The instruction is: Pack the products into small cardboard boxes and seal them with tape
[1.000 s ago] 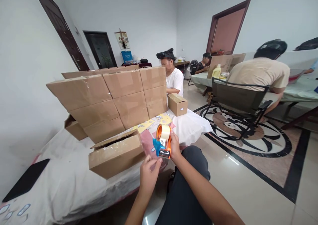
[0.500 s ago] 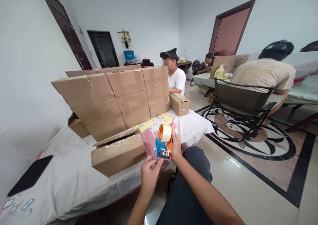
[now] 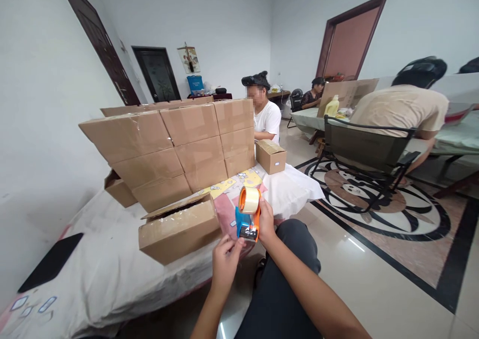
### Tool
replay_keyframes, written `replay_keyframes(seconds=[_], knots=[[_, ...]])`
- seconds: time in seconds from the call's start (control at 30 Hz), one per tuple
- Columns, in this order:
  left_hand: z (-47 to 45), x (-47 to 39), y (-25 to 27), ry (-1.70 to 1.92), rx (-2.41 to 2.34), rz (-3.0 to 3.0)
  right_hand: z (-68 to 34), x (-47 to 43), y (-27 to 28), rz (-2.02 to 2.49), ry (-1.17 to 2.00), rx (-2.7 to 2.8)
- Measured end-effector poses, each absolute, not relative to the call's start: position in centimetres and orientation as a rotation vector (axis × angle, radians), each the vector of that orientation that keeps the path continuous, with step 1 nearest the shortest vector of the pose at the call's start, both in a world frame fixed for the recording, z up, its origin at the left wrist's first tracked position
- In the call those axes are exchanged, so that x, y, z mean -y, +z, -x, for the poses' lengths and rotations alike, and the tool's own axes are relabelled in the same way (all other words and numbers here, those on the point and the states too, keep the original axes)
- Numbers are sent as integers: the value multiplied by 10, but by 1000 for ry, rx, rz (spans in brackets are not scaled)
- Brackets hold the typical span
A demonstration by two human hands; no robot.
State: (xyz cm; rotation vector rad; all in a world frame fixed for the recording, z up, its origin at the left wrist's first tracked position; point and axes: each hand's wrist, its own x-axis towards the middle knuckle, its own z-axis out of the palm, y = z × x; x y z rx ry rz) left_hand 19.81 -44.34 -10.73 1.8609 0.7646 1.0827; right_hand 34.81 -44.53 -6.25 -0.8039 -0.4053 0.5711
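Observation:
My right hand [image 3: 266,222] is wrapped around the orange side of a tape dispenser [image 3: 243,218], blue and orange, held up above my knees. A roll of clear packing tape [image 3: 251,200] sits in its upper part. At the dispenser's lower edge, the thumb and forefinger of my left hand [image 3: 226,260] pinch the tape end; the clear film itself is hard to make out. Just left of the dispenser lies a long cardboard box [image 3: 181,234] on the table, with its top flaps not fully closed and a dark gap between them.
Stacked taped cardboard boxes [image 3: 168,152] form a wall across the cloth-covered table [image 3: 112,279]. A smaller box [image 3: 271,158] stands at the far right corner. Across the table sits a person in white [image 3: 270,117]. A folding chair [image 3: 370,147] with another person stands to the right.
The view has shifted very slightly. Both hands and the tape dispenser keep nearly the same pose. The seated person at the right leans a little further forward.

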Motion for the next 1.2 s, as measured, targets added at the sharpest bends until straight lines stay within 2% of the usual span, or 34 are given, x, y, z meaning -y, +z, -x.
replay_keyframes(seconds=[0.63,1.2], knots=[[-194,436,-111,1036,-751,-1874,-345,445,-62,723,663,359],[-196,438,-107,1120,-805,-1942,-338,445,-59,833,581,351]])
